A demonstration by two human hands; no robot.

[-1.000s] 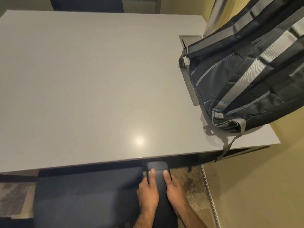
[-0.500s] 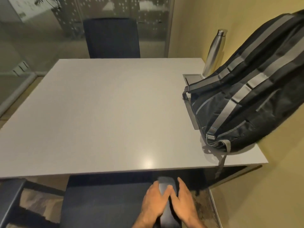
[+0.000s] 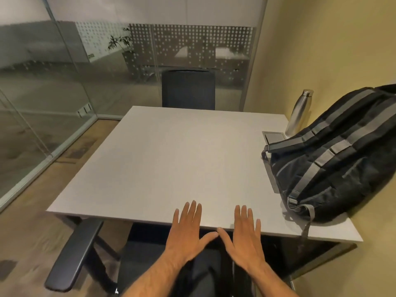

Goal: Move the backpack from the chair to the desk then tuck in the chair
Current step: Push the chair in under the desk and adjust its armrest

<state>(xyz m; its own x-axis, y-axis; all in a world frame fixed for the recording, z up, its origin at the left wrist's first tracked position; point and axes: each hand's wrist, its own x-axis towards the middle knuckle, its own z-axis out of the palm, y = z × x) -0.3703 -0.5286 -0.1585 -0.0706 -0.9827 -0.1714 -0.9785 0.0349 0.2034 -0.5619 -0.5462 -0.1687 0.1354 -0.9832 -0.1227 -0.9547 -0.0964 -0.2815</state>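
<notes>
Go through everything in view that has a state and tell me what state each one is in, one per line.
backpack: lying on the desk's right side, leaning against the wall
desk: bare apart from the items on its right side
near chair: pushed in, seat under the desk edge
far chair: upright at the far edge
bottle: upright, capped, behind the backpack
left hand: open, fingers spread, holding nothing
right hand: open, fingers spread, holding nothing

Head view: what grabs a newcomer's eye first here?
Probably the two spread hands, left hand and right hand, open, palms down, holding nothing, over the near edge of the desk. Next, the dark backpack with grey straps on the desk's right side against the yellow wall, a steel bottle standing behind it. The chair sits below, pushed under the near edge.
</notes>
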